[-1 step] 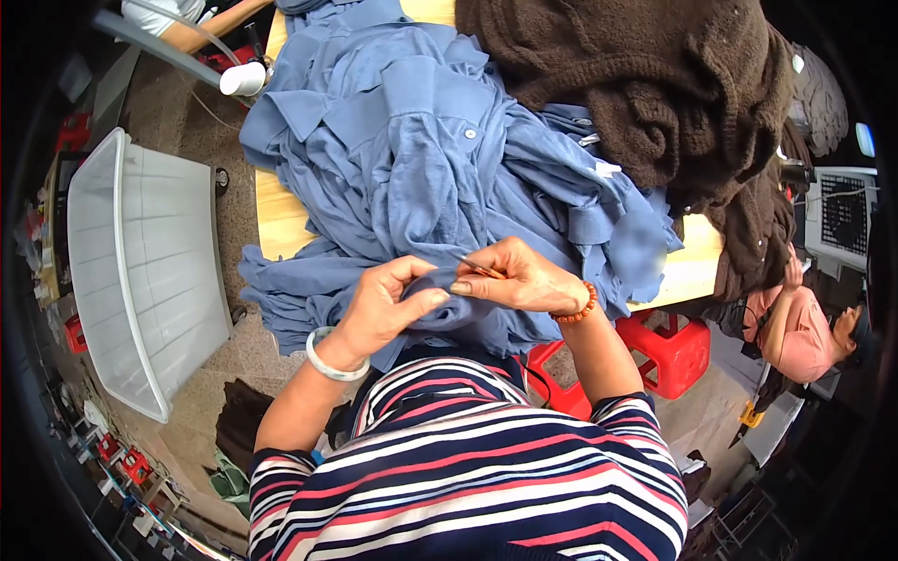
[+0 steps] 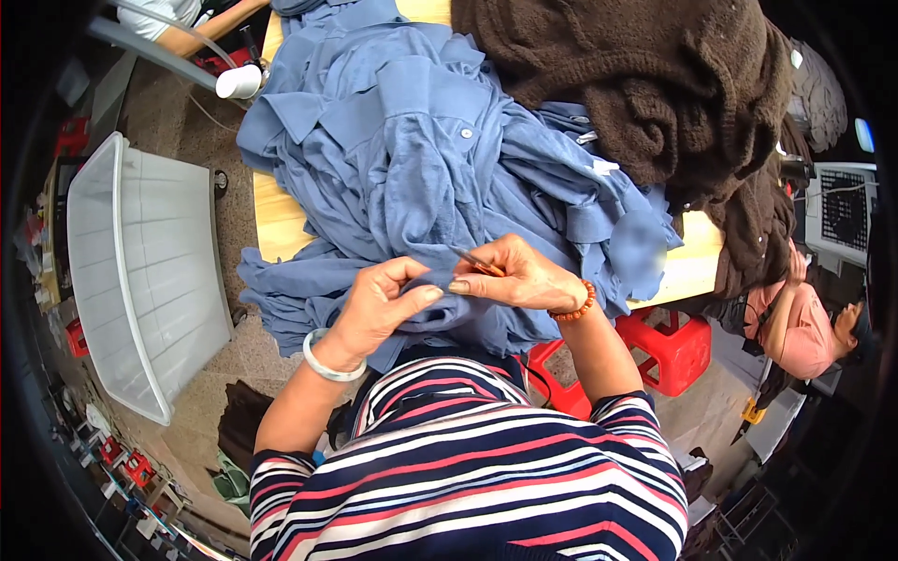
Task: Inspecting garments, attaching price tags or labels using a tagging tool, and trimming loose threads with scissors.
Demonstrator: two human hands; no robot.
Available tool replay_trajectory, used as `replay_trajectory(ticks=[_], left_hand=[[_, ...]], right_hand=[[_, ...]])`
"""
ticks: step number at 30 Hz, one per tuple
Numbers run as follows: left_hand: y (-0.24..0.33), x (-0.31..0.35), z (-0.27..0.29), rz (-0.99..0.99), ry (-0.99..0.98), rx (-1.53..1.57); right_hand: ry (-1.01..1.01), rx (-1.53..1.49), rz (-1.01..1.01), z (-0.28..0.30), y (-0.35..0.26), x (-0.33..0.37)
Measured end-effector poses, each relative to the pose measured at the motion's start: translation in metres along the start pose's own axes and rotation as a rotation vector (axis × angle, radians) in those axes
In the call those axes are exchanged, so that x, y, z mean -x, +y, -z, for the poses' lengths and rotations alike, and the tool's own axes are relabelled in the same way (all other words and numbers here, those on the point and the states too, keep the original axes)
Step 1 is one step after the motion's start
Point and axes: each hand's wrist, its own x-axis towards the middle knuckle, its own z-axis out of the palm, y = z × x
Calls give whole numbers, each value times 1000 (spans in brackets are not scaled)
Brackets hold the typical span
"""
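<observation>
A blue button-up shirt (image 2: 412,178) lies rumpled on the table, its collar toward the far side and one pale button showing. Its near part hangs over the table's front edge toward my body. My left hand (image 2: 379,304), with a pale bangle at the wrist, pinches a fold of this cloth between thumb and fingers. Close beside it on the right, my right hand (image 2: 514,274), wearing an orange bead bracelet, also pinches the cloth. Tucked in its fingers is a small pointed tool (image 2: 484,266), dark-tipped and orange-brown, mostly hidden; its exact kind does not show.
A pile of dark brown knitwear (image 2: 645,84) covers the table's far right. On the left stands a large white plastic bin (image 2: 168,271). Red stools (image 2: 669,355) are under the table's right side. A person in pink (image 2: 795,323) is at the right; another person's arm (image 2: 201,33) reaches in top left.
The tool's dark tip now sticks out farther to the upper left of my right hand. The cloth fold between my hands sits differently. Both hands stay in nearly the same place.
</observation>
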Motion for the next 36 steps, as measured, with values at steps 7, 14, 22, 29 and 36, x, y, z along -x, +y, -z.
replay_trajectory(ticks=[7, 14, 22, 29, 36], left_hand=[[5, 5, -7, 106, 55, 295], [9, 7, -9, 55, 152, 469], [9, 8, -18, 31, 165, 425], [5, 10, -13, -10, 199, 304], [4, 10, -17, -6, 213, 250]], right_hand=[[386, 210, 73, -5, 19, -4], [742, 612, 313, -22, -4, 26], [473, 601, 274, -43, 0, 17], [393, 627, 272, -39, -3, 14], [395, 613, 279, -34, 8, 16]])
